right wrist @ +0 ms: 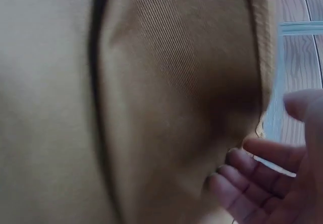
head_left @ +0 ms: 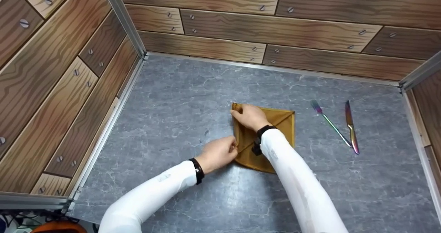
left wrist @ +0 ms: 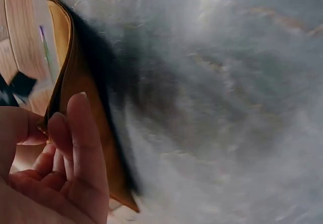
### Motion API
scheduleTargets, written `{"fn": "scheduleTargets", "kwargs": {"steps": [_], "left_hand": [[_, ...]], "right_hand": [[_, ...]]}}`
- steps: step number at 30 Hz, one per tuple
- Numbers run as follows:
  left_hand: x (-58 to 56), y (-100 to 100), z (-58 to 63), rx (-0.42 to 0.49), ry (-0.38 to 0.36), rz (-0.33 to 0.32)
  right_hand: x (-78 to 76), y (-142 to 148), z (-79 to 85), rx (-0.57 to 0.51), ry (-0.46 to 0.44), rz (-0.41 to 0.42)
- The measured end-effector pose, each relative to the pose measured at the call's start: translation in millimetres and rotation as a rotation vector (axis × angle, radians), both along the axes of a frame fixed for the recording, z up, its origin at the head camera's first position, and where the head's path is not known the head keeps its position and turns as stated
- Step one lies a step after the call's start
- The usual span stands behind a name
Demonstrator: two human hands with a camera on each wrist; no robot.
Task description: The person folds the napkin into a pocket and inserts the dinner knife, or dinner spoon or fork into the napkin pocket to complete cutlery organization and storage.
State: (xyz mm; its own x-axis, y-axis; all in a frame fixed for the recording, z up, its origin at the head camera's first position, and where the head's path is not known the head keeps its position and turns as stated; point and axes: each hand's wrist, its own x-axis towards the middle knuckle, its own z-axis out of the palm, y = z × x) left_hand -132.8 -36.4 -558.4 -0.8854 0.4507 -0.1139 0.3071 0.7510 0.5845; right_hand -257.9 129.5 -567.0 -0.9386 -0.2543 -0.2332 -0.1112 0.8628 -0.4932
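Observation:
A mustard-brown cloth napkin (head_left: 280,124), folded into a roughly square shape, lies on the grey surface with a diagonal crease across it. At its left edge my left hand (head_left: 219,152) pinches the cloth between thumb and fingers. The left wrist view shows the napkin (left wrist: 90,110) lifted there, its layers standing off the surface. My right hand (head_left: 250,117) is over the upper left corner. In the right wrist view the right hand's fingers (right wrist: 247,186) touch the cloth's edge, with the thumb standing apart from them.
Right of the napkin lie a rainbow-coloured fork (head_left: 331,124) and a matching knife (head_left: 351,128), their handle ends close together. Wood-patterned walls (head_left: 220,30) with metal edging border the grey surface (head_left: 172,98) at the back and sides. An orange object (head_left: 58,227) shows at bottom left.

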Motion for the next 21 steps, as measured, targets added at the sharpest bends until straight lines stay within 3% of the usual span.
{"fn": "scheduleTargets", "kwargs": {"steps": [5,12,21], "left_hand": [[9.3,14,4.5,-0.003,0.069,-0.091],[19.8,21,1.8,-0.028,0.16,-0.144],[25.0,21,-1.2,-0.015,0.101,-0.125]], "right_hand": [[-0.9,-7,3.4,0.081,-0.037,-0.05],[3.7,-14,3.2,0.182,0.019,-0.012],[2.8,-15,3.2,0.164,0.142,-0.007]]}}
